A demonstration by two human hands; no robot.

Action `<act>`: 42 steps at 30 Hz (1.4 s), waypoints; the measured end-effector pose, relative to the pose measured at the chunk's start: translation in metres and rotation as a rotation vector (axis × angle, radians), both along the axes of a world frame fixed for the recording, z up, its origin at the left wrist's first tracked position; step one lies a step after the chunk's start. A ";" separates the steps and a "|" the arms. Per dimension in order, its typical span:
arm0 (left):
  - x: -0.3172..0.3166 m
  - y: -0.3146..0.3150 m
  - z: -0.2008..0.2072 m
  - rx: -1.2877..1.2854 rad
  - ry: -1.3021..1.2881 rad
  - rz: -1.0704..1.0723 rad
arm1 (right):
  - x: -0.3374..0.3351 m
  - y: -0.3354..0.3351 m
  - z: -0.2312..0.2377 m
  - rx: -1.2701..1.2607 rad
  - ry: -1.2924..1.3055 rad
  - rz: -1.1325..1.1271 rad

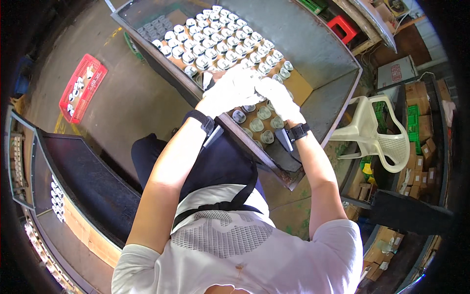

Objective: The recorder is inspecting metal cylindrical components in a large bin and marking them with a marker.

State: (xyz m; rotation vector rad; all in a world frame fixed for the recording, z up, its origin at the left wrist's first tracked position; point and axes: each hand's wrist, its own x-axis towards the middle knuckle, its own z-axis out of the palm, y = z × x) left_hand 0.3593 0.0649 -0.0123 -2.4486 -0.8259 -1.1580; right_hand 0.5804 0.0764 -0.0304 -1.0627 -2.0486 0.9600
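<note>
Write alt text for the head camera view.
Two white-gloved hands, left hand and right hand, meet over rows of small metal cups standing on cardboard in a large grey metal tray. A red basket lies on the floor to the left, a white plastic chair to the right.

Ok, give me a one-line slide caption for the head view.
Two white-gloved hands, left and right, meet over rows of small metal cups standing on cardboard in a grey metal tray.

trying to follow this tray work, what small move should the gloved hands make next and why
Probably lower both hands onto the brown sheet: the left hand and right hand meet over the small metal cups, where the filled rows end and bare cardboard remains.
</note>
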 end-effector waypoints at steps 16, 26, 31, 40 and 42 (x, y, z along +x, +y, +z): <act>0.016 -0.009 -0.027 -0.600 -0.150 -0.140 | 0.000 -0.008 -0.010 -0.224 0.006 -0.203; 0.015 -0.019 -0.027 -0.514 -0.127 -0.038 | 0.002 -0.009 -0.005 -0.155 -0.047 -0.119; 0.018 -0.019 -0.014 -1.380 -0.602 0.069 | 0.010 0.000 -0.018 -0.240 0.004 -0.151; 0.010 -0.016 -0.046 -1.410 -1.082 -0.357 | 0.005 0.005 -0.008 -0.534 0.060 -0.138; 0.017 -0.012 -0.052 -1.333 -1.067 -0.242 | 0.008 0.002 -0.011 -0.371 0.005 -0.101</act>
